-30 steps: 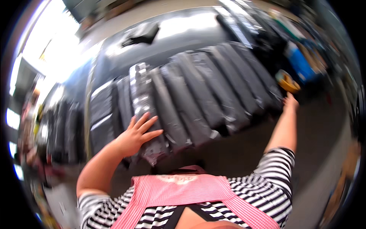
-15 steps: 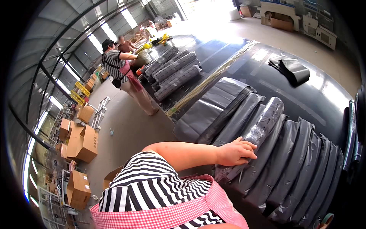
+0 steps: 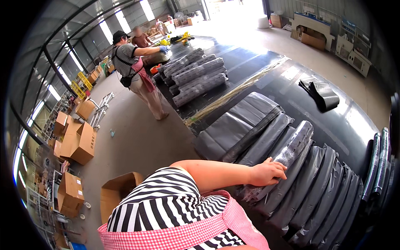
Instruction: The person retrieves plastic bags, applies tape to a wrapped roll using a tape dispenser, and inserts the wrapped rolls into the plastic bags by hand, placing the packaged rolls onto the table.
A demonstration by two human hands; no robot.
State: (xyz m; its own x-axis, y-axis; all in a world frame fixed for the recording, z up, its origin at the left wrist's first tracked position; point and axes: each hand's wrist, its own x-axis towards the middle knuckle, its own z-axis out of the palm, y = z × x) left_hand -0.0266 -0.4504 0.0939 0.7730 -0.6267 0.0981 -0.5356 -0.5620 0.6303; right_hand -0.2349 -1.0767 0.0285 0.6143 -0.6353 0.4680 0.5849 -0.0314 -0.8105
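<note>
- Bottom centre of the frame: the wearer's striped shoulder and a pink checked apron strap fill the near edge, with one bare forearm reaching toward the right of centre. Which arm it is cannot be told for sure; it reads as the left hand [image 3: 268, 171].
- Right of centre: that hand lies palm down, fingers [image 3: 280, 166] stretched nearly flat and only lightly curled, pressing on a long clear-wrapped bundle [image 3: 291, 151]. It rests on the bundle rather than closing round it. The other hand is out of the picture.
- Centre to lower right: the bundle lies in a row of grey plastic-wrapped parcels [image 3: 316, 183] set side by side, touching one another, on a wide dark bench [image 3: 354, 125] with a glossy top. A larger flat grey parcel [image 3: 237, 125] lies at the left end of the row.
- Upper right: a loose folded grey bag [image 3: 323, 93] sits alone on the bench, well apart from the row.
- Centre: a pale strip [image 3: 237, 91] runs diagonally across the bench between the near row and the far stack.
- Left edge and lower left: brown cardboard boxes [image 3: 79, 141] stand on the concrete floor [image 3: 137, 137], one open box just beside the wearer's shoulder.
- Upper left of centre: a second stack of grey rolled parcels [image 3: 196, 75] lies on the far part of the bench, where a person in a striped shirt and dark cap [image 3: 133, 66] works with a blue-gloved hand [image 3: 163, 48].
</note>
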